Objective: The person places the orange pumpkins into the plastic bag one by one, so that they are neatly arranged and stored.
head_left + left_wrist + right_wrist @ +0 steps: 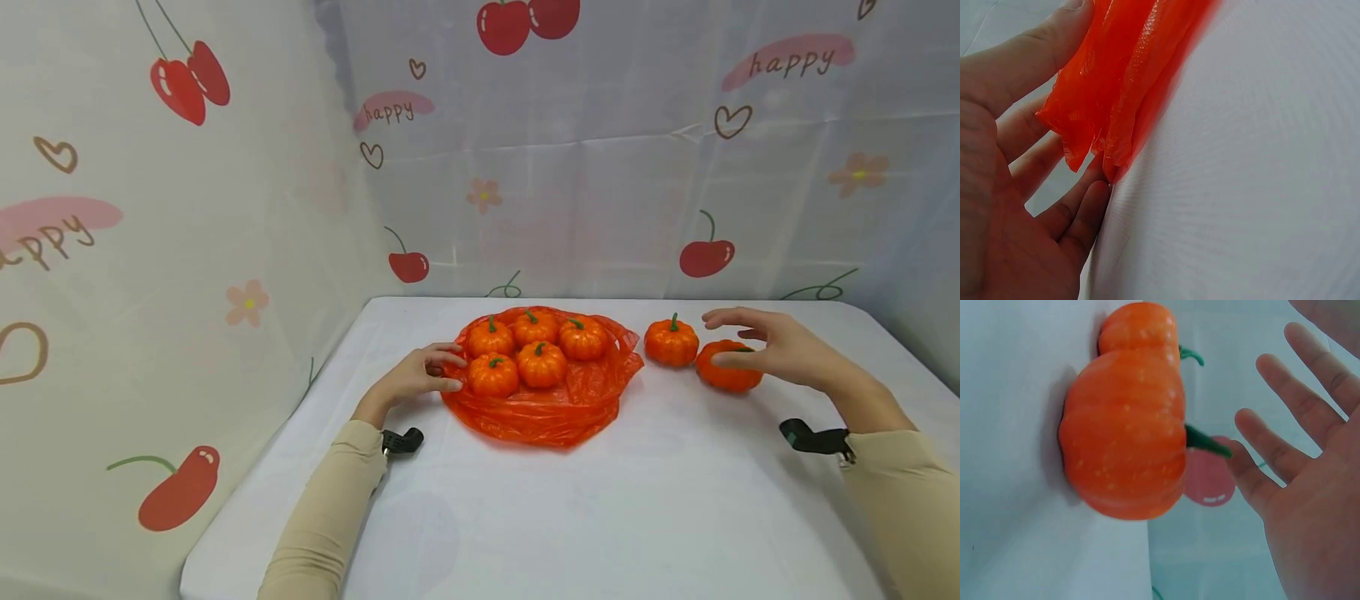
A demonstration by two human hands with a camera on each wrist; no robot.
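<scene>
A red plastic bag [555, 425] lies spread open on the table with several small orange pumpkins [542, 364] in it. My left hand [416, 375] is at the bag's left edge, thumb and fingers spread apart and touching the red plastic [1122, 81]; its fingertips are partly hidden behind the bag in the left wrist view. To the right of the bag are two more pumpkins, a farther one [671, 342] and a nearer one [726, 367]. Over the nearer pumpkin [1125, 437] hovers my right hand [787, 350], fingers extended and holding nothing.
A white cloth covers the table [600, 517]. Behind it hangs a curtain [585, 208] printed with cherries, flowers and hearts, and a similar sheet [247, 208] hangs along the left side. Each wrist wears a small black camera [813, 437].
</scene>
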